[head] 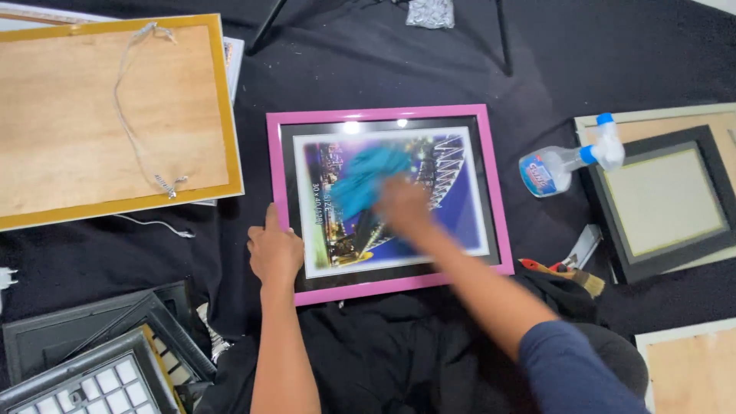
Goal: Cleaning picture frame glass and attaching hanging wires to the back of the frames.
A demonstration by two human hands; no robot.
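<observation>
Step in hand, by appearance: glass wipe-down. Pink picture frame (387,201) flat at frame centre. Right hand (402,203), blurred, closed on teal cloth (364,182). Left hand (274,249) open, bracing left rail. Next stroke needs steady brace, uncovered glass lower right.

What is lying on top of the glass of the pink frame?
A teal cloth lies on the pink frame, pressed by the blurred right hand. The left hand rests on the frame's left edge. Cloth and hand cover part of the picture below.
</observation>
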